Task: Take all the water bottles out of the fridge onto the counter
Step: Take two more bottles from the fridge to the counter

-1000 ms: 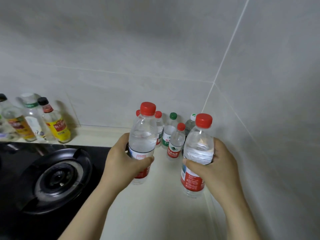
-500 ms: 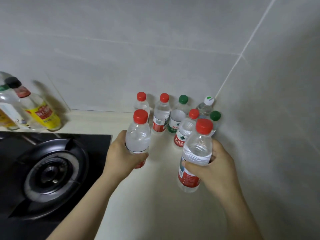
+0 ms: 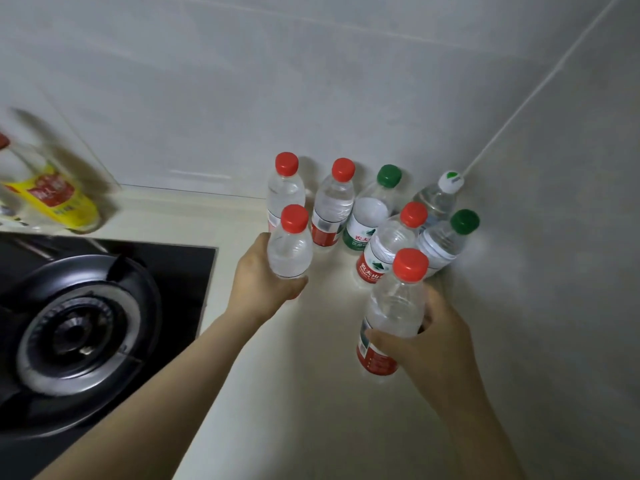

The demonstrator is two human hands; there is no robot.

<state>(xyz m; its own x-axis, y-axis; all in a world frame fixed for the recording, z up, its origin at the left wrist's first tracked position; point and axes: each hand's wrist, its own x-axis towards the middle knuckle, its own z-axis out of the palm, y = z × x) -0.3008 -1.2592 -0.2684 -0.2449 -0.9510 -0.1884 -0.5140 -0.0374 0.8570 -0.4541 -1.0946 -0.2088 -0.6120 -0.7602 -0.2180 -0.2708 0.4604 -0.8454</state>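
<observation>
My left hand grips a clear red-capped water bottle, held upright in front of the cluster. My right hand grips a second red-capped water bottle by its middle, nearer to me on the right. Behind them several more bottles stand in the corner of the cream counter: two red-capped ones against the back wall, a green-capped one, a white-capped one, another red-capped one and another green-capped one. Whether the held bottles touch the counter is unclear.
A black gas hob with a round burner fills the left side. A yellow-labelled condiment bottle stands blurred at the back left. Grey tiled walls close in behind and on the right.
Both hands have moved forward and down with their bottles toward the corner cluster. The view has tilted down, so the standing bottles now show more fully.
</observation>
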